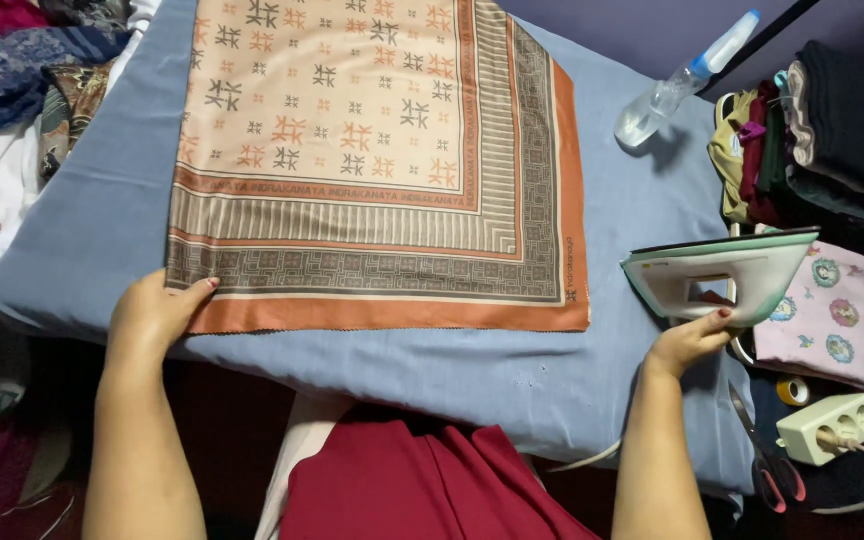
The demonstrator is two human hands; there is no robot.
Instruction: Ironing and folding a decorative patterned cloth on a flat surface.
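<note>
A square scarf (372, 150), peach in the middle with an orange edge and grey patterned borders, lies flat on a blue padded ironing surface (472, 370). My left hand (157, 310) rests on its near left corner, fingers pressing the orange hem. My right hand (692, 340) grips the handle of a white and green clothes iron (722, 275), which stands upright on its heel at the right end of the surface, just off the scarf.
A clear spray bottle (677, 85) lies at the far right. Folded clothes (812, 140) are stacked to the right, with a patterned pink cloth (827, 315) below them. Scissors (767, 455), a tape roll (794, 390) and a power strip (837, 425) sit near right. Piled laundry (2, 120) lies on the left.
</note>
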